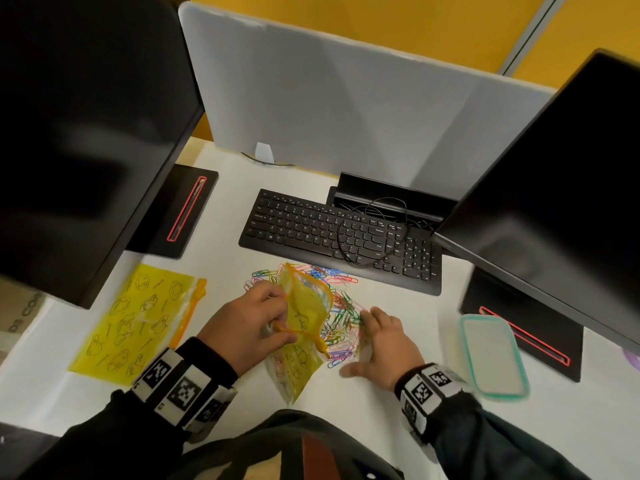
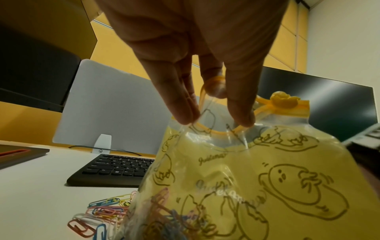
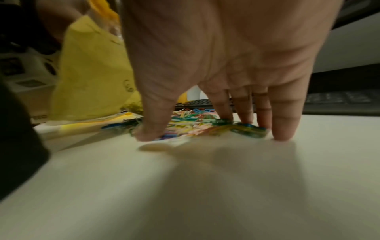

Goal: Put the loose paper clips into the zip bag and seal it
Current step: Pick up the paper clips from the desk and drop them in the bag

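Note:
A yellow zip bag (image 1: 304,317) with cartoon prints stands up from the white desk, its orange-rimmed mouth held wide. My left hand (image 1: 254,320) pinches that rim, with fingers (image 2: 180,104) on either side of the opening. Some coloured clips show through the bag (image 2: 236,178) near its bottom. A heap of loose coloured paper clips (image 1: 341,306) lies on the desk behind and to the right of the bag. My right hand (image 1: 381,336) is spread flat, its fingertips (image 3: 282,129) on the desk at the near edge of the paper clips (image 3: 197,125).
A second yellow zip bag (image 1: 138,323) lies flat at the left. A black keyboard (image 1: 343,237) with a loose cable sits behind the clips. A clear container (image 1: 493,355) with a teal rim stands at the right. Two dark monitors (image 1: 554,174) flank the desk.

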